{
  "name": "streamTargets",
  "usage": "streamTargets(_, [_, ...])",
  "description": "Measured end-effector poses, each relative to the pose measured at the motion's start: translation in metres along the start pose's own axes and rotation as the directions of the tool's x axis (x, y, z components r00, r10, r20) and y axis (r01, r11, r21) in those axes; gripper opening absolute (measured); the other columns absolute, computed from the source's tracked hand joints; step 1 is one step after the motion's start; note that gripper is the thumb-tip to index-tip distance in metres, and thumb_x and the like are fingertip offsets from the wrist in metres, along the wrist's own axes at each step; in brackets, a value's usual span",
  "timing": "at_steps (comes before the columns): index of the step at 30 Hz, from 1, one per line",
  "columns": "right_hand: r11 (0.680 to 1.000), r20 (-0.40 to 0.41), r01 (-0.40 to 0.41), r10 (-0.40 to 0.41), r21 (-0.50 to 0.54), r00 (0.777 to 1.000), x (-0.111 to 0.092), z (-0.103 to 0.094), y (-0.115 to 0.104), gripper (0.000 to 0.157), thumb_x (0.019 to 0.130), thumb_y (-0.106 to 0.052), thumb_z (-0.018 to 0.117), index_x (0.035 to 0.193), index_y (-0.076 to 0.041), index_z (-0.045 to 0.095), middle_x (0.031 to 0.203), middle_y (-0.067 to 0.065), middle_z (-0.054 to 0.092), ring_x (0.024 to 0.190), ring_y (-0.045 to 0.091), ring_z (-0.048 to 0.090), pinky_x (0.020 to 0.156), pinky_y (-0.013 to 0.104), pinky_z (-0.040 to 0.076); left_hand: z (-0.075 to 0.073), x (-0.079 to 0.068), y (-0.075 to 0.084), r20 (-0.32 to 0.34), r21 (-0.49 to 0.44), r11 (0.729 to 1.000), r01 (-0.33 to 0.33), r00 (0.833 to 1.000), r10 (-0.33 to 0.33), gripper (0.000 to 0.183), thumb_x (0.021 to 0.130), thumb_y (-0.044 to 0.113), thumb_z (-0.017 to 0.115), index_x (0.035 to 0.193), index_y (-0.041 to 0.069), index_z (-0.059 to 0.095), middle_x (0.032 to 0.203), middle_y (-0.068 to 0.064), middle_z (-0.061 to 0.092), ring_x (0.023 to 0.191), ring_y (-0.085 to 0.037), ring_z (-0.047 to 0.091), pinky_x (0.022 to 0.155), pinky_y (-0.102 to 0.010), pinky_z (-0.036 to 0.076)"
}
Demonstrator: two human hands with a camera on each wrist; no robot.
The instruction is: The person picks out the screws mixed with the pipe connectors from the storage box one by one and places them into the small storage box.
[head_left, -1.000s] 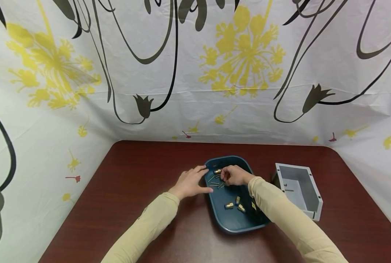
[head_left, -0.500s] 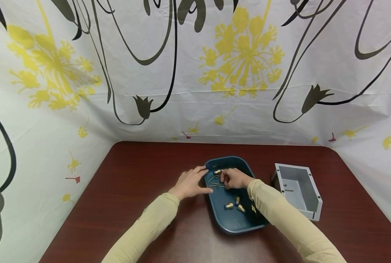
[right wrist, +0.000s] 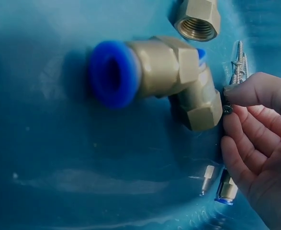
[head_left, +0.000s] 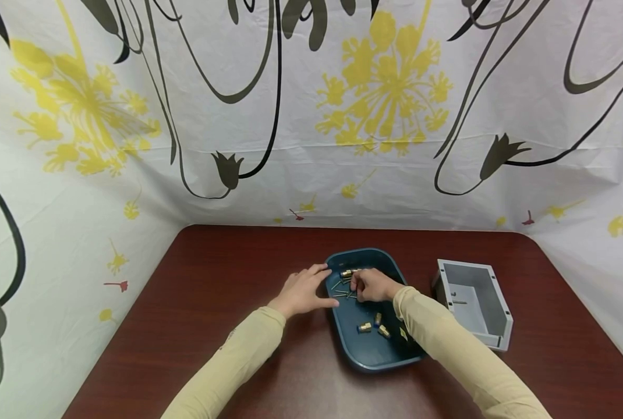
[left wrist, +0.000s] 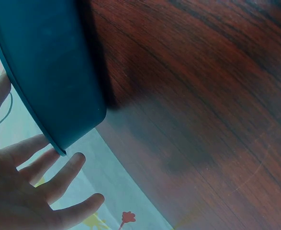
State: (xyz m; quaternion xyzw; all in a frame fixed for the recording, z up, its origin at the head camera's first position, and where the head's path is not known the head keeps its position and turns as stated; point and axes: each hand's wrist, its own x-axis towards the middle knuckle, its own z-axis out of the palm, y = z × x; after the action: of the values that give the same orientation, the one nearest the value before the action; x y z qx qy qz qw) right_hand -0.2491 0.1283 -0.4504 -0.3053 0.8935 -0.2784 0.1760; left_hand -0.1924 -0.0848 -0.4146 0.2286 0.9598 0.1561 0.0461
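Observation:
A dark blue-green tray [head_left: 366, 355] stands on the table with loose metal parts in it. My left hand [head_left: 302, 291] lies spread along the tray's left rim, its straight fingers touching the edge; in the left wrist view the thumb and fingertips meet the rim [left wrist: 32, 112]. Inside the tray my right hand [head_left: 374, 285] pinches a small screw [right wrist: 228, 109] by its dark head, between thumb and forefinger. Several screws [head_left: 343, 293] lie beside those fingers. Brass fittings with blue collars rest nearby, one at the far end [head_left: 346, 274] and several nearer [head_left: 364, 327].
A grey open box [head_left: 474, 302] stands right of the tray, with a couple of small screws [head_left: 459, 302] on its floor. The dark red-brown table [head_left: 227, 273] ends at a patterned white cloth [head_left: 290, 192] behind.
My right hand has shifted very slightly down within the tray over the last second. My left hand keeps its place on the rim, and the tray stays put.

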Motion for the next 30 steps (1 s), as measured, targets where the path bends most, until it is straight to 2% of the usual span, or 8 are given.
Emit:
streamTargets(7, [1.000,-0.002,-0.012,0.012,-0.008,1.000,0.000,0.001,0.002,0.017,0.069,0.002,0.063,0.081,-0.008,0.056,0.067,-0.002,0.052,0.058,0.012,0.048,0.055,0.028,0.040,0.000,0.000,0.001,-0.001,-0.003,1.000,0.006,1.000,-0.006,0.075,0.073,0.059,0.057,0.132,0.015,0.043,0.136,-0.001,0.035,0.113,-0.021,0.042,0.090,-0.043,0.032])
streamTargets(17, [0.999,-0.005,-0.038,0.038,0.039,0.999,-0.005,-0.007,0.002,0.014,0.073,0.003,0.060,0.084,-0.005,0.057,0.068,-0.001,0.053,0.060,0.014,0.049,0.057,0.029,0.040,0.002,0.001,0.000,-0.013,-0.018,1.000,0.006,1.000,-0.006,0.073,0.074,0.054,0.061,0.132,0.014,0.043,0.135,-0.002,0.035,0.112,-0.022,0.042,0.090,-0.044,0.032])
streamTargets(30, [0.999,-0.013,0.027,-0.027,0.037,1.000,-0.013,-0.025,-0.003,0.014,0.074,0.003,0.057,0.086,-0.002,0.056,0.068,-0.001,0.053,0.058,0.014,0.047,0.056,0.030,0.040,0.002,0.002,0.000,-0.010,-0.018,1.000,0.010,1.000,-0.010,0.073,0.074,0.054,0.061,0.132,0.014,0.043,0.135,-0.002,0.036,0.113,-0.022,0.042,0.090,-0.044,0.031])
